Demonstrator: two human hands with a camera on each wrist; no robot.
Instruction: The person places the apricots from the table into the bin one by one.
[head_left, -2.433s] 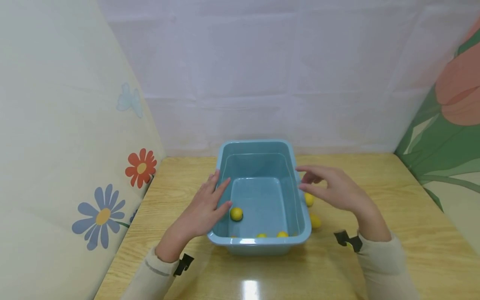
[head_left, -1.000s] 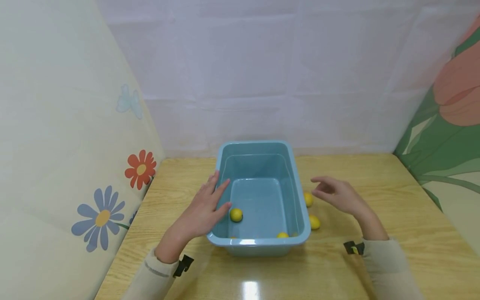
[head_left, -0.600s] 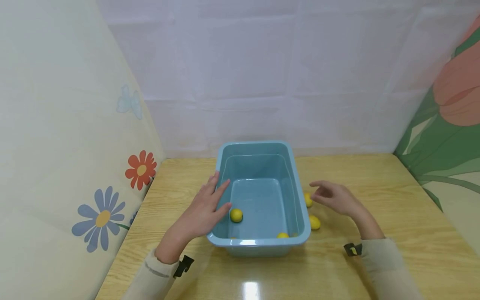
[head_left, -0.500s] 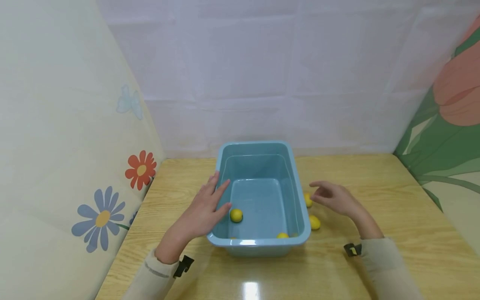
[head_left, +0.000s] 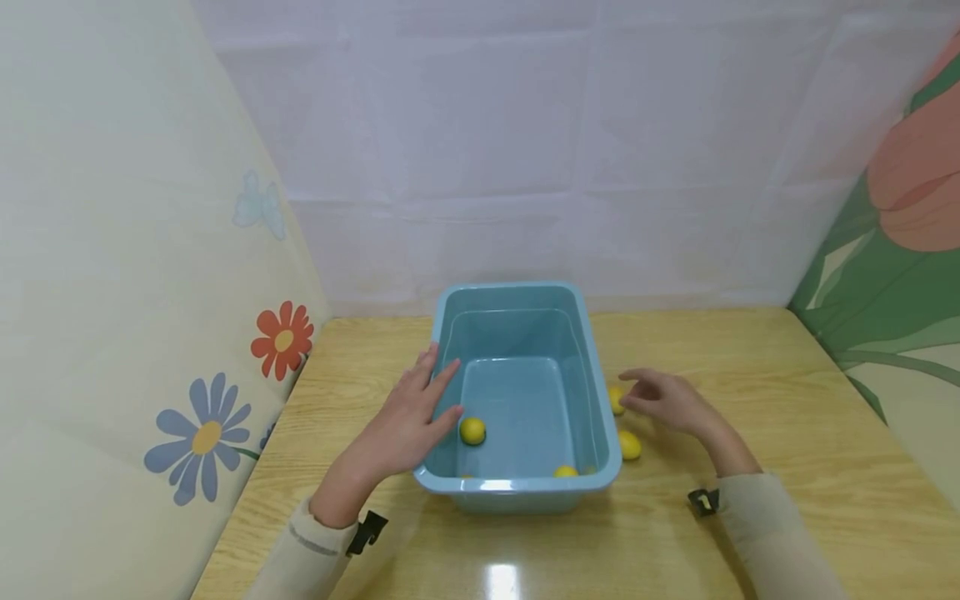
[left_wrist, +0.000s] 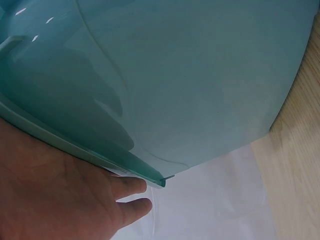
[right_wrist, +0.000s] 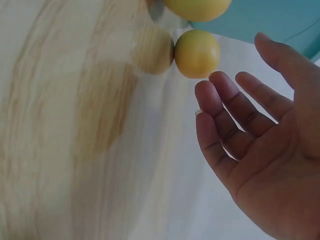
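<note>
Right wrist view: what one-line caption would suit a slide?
Right hand close to two yellow rounded objects on a wooden table, beside a blue tub.

left fingers [head_left: 444, 381] lie spread, right fingers [right_wrist: 242, 105] loosely bent.

Yellow lemons [head_left: 629, 445] lie inside and right beside the upright blue tub [head_left: 517, 396].

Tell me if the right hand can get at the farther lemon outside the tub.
Probably yes: the right hand is open right beside that lemon, with nothing visible between them; the tub is on the other side.
</note>
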